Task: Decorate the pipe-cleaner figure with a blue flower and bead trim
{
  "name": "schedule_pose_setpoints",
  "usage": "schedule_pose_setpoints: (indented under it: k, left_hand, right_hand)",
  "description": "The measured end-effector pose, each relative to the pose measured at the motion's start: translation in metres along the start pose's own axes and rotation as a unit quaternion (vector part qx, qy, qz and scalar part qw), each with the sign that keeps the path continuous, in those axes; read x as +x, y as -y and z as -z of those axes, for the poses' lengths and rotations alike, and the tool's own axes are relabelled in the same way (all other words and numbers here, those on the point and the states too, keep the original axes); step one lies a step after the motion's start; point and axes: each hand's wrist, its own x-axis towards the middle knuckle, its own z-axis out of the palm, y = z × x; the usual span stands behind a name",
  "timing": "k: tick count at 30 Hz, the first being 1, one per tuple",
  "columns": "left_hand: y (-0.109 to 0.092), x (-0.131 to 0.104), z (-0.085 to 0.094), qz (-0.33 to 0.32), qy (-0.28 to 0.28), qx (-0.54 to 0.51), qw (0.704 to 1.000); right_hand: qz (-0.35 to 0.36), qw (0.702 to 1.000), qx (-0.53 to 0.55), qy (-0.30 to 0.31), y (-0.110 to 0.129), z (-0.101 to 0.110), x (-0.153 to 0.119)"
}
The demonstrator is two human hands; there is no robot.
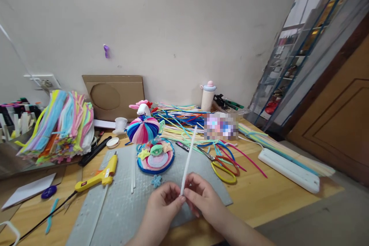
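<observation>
A white pipe cleaner (pixel 189 157) stands up, leaning slightly right, its lower end between my two hands. My left hand (pixel 163 207) pinches it low down with thumb and fingers. Close against it, my right hand (pixel 206 201) grips the same spot from the other side. Beyond my hands is a fuzzy craft piece with a striped pink, blue and white dome (pixel 143 130), topped by a white bird-like figure (pixel 143 110). Its round blue-rimmed base (pixel 170 163) bears stars and a green shape. A small blue flower shape (pixel 156 181) lies just past my left hand.
A yellow glue gun (pixel 108 173) rests on the grey cutting mat (pixel 121 207), with clear glue sticks (pixel 133 173) nearby. Scissors (pixel 223 167) lie right of the mat's middle. Pipe cleaner bundles (pixel 62 127), a cardboard panel (pixel 129 96), a bottle (pixel 208 98) and a power strip (pixel 290 171) stand around.
</observation>
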Motion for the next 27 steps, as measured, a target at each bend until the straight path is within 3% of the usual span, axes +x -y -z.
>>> schedule_pose_setpoints:
  k: [3, 6, 11, 14, 21, 27]
  left_hand:
    - [0.003, 0.002, -0.001, 0.023, 0.010, -0.023, 0.999]
    - [0.004, 0.002, -0.003, 0.064, 0.036, -0.087, 0.994]
    - [-0.003, -0.006, -0.003, 0.138, 0.079, -0.264, 0.951]
    - [-0.007, -0.009, -0.001, 0.176, 0.085, -0.302, 0.933]
    - [-0.001, -0.011, -0.001, 0.194, 0.100, -0.317, 0.923]
    - [-0.001, -0.013, -0.007, 0.165, 0.099, -0.326, 0.926]
  right_hand:
    - [0.014, 1.000, -0.017, 0.022, 0.004, 0.001, 0.001]
    - [-0.016, 1.000, 0.017, 0.020, 0.005, 0.000, 0.001]
    - [-0.075, 0.989, 0.125, 0.004, 0.004, 0.000, 0.002]
    - [-0.084, 0.986, 0.146, 0.010, 0.003, 0.001, 0.002]
    - [-0.066, 0.989, 0.125, 0.032, 0.005, -0.001, 0.001]
    - [-0.046, 0.997, 0.067, 0.006, 0.004, 0.000, 0.002]
